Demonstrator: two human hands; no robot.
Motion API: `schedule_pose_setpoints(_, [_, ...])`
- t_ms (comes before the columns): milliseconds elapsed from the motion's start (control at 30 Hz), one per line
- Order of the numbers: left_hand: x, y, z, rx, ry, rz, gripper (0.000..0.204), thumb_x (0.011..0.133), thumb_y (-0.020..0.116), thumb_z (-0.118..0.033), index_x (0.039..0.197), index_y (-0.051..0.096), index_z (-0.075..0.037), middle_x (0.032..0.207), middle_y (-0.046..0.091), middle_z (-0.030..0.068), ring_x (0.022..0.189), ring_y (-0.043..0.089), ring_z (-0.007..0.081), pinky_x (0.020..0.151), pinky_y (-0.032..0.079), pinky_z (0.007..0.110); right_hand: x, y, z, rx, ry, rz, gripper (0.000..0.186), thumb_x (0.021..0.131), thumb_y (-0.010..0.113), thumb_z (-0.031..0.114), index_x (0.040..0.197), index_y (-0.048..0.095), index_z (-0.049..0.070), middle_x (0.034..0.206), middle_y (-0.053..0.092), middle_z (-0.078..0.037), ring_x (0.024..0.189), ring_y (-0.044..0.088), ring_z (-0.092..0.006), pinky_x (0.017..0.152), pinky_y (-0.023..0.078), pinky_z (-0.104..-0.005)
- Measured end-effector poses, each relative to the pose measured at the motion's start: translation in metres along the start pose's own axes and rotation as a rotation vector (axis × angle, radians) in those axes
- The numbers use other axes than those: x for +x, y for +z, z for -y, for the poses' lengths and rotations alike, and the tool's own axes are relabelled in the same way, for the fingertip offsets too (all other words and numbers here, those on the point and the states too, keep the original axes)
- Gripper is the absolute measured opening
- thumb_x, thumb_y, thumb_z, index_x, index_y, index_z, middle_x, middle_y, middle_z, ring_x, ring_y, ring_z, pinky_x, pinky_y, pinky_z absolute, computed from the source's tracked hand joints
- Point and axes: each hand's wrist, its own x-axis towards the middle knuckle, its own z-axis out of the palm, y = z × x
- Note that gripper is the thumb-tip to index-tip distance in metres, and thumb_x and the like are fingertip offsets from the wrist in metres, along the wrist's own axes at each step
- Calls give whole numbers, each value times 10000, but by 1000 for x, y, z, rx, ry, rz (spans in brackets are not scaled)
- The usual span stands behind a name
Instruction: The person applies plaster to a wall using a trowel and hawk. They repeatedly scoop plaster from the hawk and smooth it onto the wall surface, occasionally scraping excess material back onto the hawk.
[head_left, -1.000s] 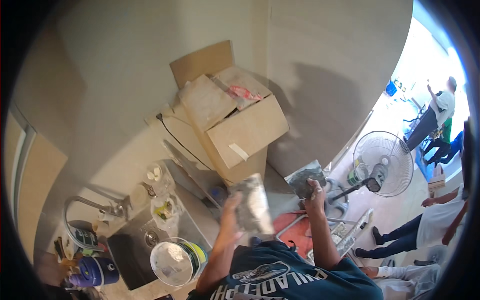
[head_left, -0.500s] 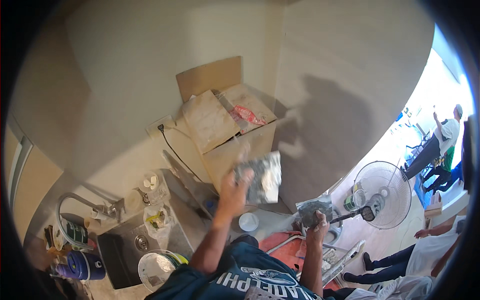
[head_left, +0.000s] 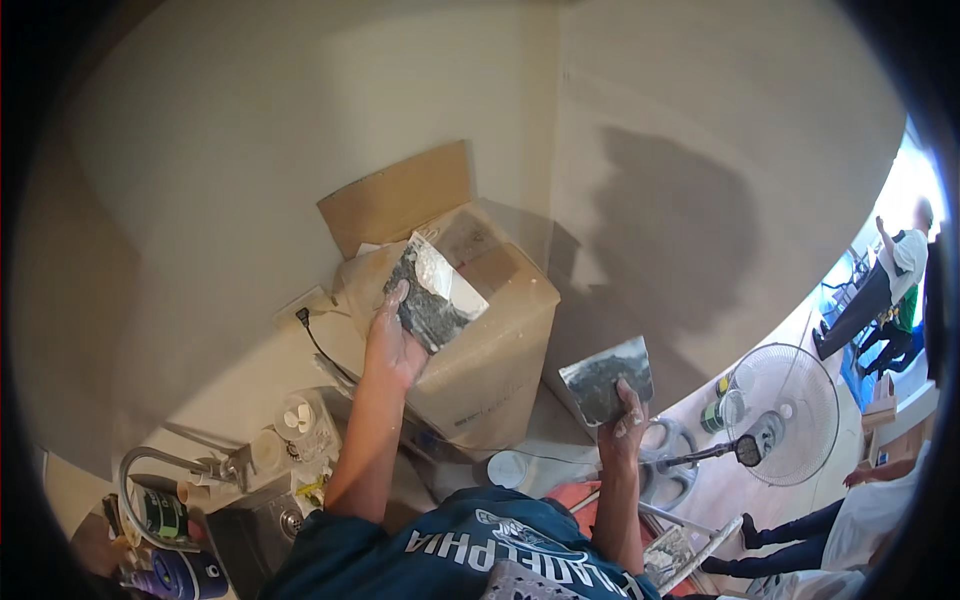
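My left hand (head_left: 393, 346) holds a metal plate (head_left: 424, 309) before the cardboard box (head_left: 500, 365), white paste (head_left: 432, 268) toward its far edge; my right hand (head_left: 624, 425) grips a second plate (head_left: 598, 384). I judge this paste-working; the next move calls for aligning both edges.

Here's a cardboard box (head_left: 490, 375), one flap (head_left: 400, 197) up; pedestal fan (head_left: 785, 415) at right; low left, a gooseneck faucet (head_left: 125, 485) beside a dark sink (head_left: 240, 550).
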Motion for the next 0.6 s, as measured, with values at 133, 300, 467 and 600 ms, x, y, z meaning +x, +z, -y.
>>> schedule_pose_setpoints(133, [-21, -23, -16, 42, -48, -4, 420, 960, 528, -297, 1311, 531, -64, 1221, 634, 106, 1106, 625, 253, 979, 502, 424, 20, 27, -9, -61, 47, 99, 336, 874, 645, 184, 1153, 599, 3, 1085, 619, -70, 1009, 607, -204, 890, 499, -382])
schedule_pose_setpoints(300, [-30, -14, 0, -76, -212, -3, 395, 865, 615, -397, 1139, 641, -112, 1012, 694, 55, 895, 672, 231, 838, 545, 446, 44, 42, 22, -45, -4, 167, 370, 894, 623, 236, 1196, 624, 23, 1145, 634, -99, 1029, 618, -219, 904, 501, -411])
schedule_pose_setpoints(467, [-11, -7, 32, -349, 34, 101, 333, 924, 600, -334, 1155, 608, -95, 1007, 698, 72, 852, 691, 232, 801, 578, 421, 95, 193, 81, -366, -187, 960, 562, 830, 683, 154, 1353, 514, 37, 1203, 617, -126, 1095, 576, -326, 981, 453, -445])
schedule_pose_setpoints(600, [-22, 10, 28, -263, 238, 35, 281, 983, 508, -308, 1162, 594, -110, 1014, 703, 71, 840, 698, 206, 770, 591, 410, -51, 364, 92, -376, -1094, 1680, 536, 821, 684, 123, 1326, 533, 28, 1161, 626, -127, 1055, 585, -340, 956, 465, -436])
